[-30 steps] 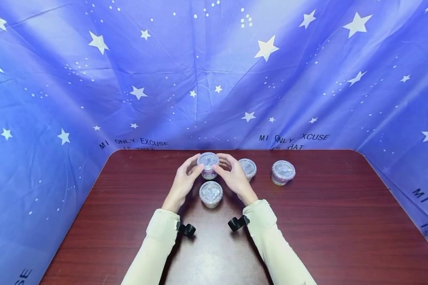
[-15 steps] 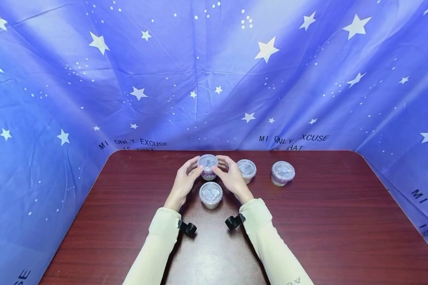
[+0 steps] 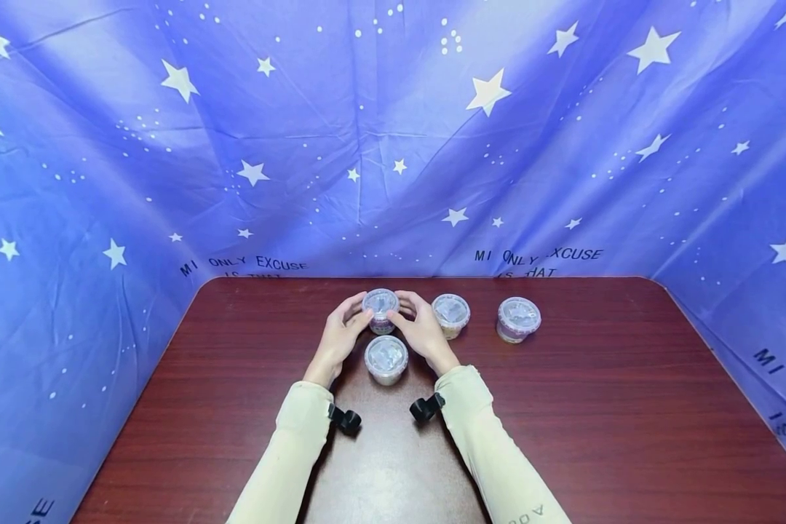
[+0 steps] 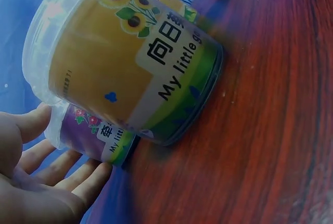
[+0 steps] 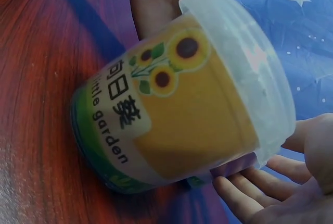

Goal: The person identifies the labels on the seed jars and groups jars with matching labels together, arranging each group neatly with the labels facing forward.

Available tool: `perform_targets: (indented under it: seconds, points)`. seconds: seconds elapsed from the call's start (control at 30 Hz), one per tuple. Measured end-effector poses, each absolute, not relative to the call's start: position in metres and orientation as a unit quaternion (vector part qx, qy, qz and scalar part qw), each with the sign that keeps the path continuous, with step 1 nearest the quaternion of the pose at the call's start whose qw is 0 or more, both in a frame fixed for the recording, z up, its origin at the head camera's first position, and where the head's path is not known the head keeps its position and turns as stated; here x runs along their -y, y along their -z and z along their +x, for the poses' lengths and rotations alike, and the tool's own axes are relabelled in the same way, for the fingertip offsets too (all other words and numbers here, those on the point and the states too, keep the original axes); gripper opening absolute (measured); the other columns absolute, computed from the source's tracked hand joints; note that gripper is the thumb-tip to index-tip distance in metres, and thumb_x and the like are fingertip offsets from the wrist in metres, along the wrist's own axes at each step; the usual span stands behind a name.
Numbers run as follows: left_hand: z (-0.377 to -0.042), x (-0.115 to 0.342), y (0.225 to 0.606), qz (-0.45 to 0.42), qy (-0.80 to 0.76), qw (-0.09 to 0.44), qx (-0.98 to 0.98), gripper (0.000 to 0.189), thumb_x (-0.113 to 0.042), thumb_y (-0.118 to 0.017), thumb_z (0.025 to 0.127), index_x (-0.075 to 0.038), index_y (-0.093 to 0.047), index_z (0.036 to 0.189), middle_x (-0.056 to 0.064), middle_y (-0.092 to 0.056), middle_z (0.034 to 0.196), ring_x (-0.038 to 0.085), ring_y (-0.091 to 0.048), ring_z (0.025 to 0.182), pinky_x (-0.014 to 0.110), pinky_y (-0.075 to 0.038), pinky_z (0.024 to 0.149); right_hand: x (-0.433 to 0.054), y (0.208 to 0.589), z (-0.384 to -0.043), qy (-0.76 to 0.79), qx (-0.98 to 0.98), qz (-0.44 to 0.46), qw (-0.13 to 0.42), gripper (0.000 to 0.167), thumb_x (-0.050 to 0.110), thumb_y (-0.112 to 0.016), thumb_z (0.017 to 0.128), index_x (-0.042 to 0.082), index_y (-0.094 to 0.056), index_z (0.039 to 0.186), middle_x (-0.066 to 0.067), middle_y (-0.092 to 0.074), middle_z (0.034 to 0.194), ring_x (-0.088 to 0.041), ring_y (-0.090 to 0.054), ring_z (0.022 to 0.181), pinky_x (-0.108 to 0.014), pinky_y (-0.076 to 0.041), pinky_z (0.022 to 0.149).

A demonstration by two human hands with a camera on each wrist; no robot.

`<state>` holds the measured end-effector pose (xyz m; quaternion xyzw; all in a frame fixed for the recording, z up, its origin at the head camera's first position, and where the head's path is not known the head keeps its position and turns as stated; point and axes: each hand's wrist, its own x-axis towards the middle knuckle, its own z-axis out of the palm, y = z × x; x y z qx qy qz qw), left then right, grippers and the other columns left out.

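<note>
Between my two hands stands a lidded plastic cup with a purple label point(image 3: 381, 306), near the back of the table. My left hand point(image 3: 336, 336) holds its left side, thumb near the lid rim. On the other side my right hand point(image 3: 426, 333) grips it the same way. Just in front of it sits a second lidded cup point(image 3: 386, 358). Both wrist views show this front cup's yellow sunflower label point(image 4: 104, 52) close up, partly hiding the purple cup point(image 4: 88, 133) behind it. In the right wrist view only a strip of the purple cup point(image 5: 234, 165) shows.
Right of my right hand stands another lidded cup point(image 3: 451, 314), and farther right one more lidded cup point(image 3: 519, 319). All rest on a reddish-brown wooden table point(image 3: 629, 407). A blue star-patterned cloth point(image 3: 367, 131) hangs behind and along both sides.
Both hands and the purple-labelled cup have shifted slightly toward me, closer to the front cup. My right forearm has drawn a little to the left, showing more of the cup beside it.
</note>
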<state>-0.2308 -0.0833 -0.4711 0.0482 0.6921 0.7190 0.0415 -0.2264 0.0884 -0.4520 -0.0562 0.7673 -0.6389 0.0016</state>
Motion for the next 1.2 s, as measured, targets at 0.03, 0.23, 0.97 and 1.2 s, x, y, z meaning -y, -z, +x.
perform_targets:
  seconds: [0.03,0.23,0.97,1.2]
  points:
    - [-0.231,0.083,0.472,0.048,-0.721,0.041,-0.69,0.049,-0.01,-0.06,0.099,-0.003,-0.046,0.146,0.023,-0.054,0.14,0.032,-0.055,0.125,0.018,-0.046,0.095,-0.088,0.452,-0.227,0.639,-0.768,-0.056,0.003,0.044,0.008,-0.065,0.095,-0.003,-0.053,0.136,-0.025,-0.058,0.134,-0.037,-0.054,0.127,-0.049,-0.042,0.108]
    - [-0.232,0.083,0.474,0.047,-0.723,0.042,-0.688,0.05,-0.01,-0.06,0.099,-0.004,-0.046,0.146,0.022,-0.052,0.143,0.033,-0.052,0.13,0.03,-0.044,0.104,-0.089,0.459,-0.229,0.647,-0.76,-0.067,-0.001,0.047,0.005,-0.064,0.095,-0.006,-0.049,0.138,-0.027,-0.053,0.139,-0.041,-0.05,0.13,-0.051,-0.039,0.111]
    - [-0.227,0.084,0.456,0.012,-0.729,0.027,-0.683,0.051,-0.013,-0.061,0.098,0.002,-0.045,0.144,0.022,-0.049,0.145,0.03,-0.048,0.135,0.042,-0.039,0.113,-0.088,0.442,-0.218,0.642,-0.764,-0.069,-0.01,0.055,0.005,-0.062,0.095,-0.008,-0.041,0.144,-0.028,-0.045,0.146,-0.038,-0.047,0.135,-0.047,-0.042,0.111]
    - [-0.218,0.083,0.438,0.015,-0.733,-0.006,-0.68,0.044,-0.011,-0.062,0.098,-0.002,-0.051,0.14,0.021,-0.051,0.144,0.03,-0.05,0.132,0.039,-0.039,0.113,-0.099,0.429,-0.21,0.615,-0.782,-0.095,-0.025,0.053,0.007,-0.063,0.096,-0.004,-0.042,0.144,-0.025,-0.044,0.147,-0.037,-0.043,0.137,-0.047,-0.04,0.112]
